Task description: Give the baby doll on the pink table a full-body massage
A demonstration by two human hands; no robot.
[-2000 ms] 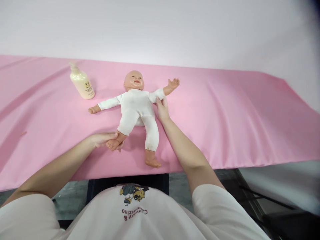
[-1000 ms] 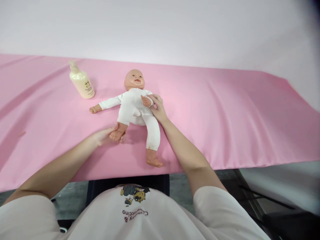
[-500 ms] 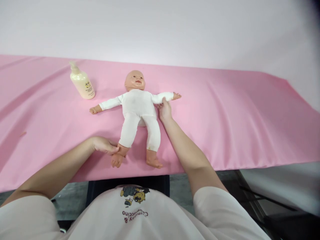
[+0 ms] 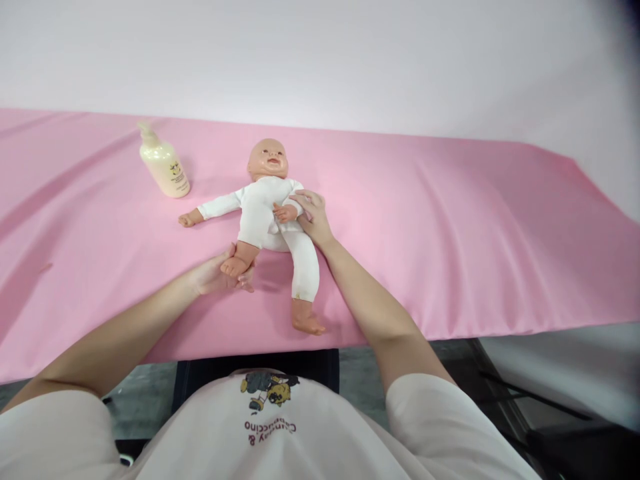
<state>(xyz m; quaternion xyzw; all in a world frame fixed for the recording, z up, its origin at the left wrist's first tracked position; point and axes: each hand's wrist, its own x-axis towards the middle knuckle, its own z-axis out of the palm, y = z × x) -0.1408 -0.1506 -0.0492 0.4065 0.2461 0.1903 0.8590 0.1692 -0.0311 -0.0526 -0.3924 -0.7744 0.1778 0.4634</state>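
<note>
A baby doll [image 4: 260, 207] in a white cloth suit lies on its back, head at the far side and feet towards me. My left hand [image 4: 215, 272] cups one bare foot and ankle from below, with the thumb along the side and some fingertips showing beneath; that leg is raised and bent towards the body. The doll's other leg lies straight. My right hand [image 4: 315, 217] grips the doll's arm on the right, which is folded over the belly, its little hand resting near the waist. The other doll arm stretches out to the left.
A cream pump bottle [image 4: 167, 170] with a cow picture stands behind and left of the doll. Pink cloth [image 4: 450, 233] covers the table, with folds on both sides. A white wall [image 4: 320, 60] rises behind it. The table's front edge is close to my body.
My left hand has lifted the doll's foot up and away from me, bending that leg. My right hand has brought the doll's outstretched arm inward across its belly.
</note>
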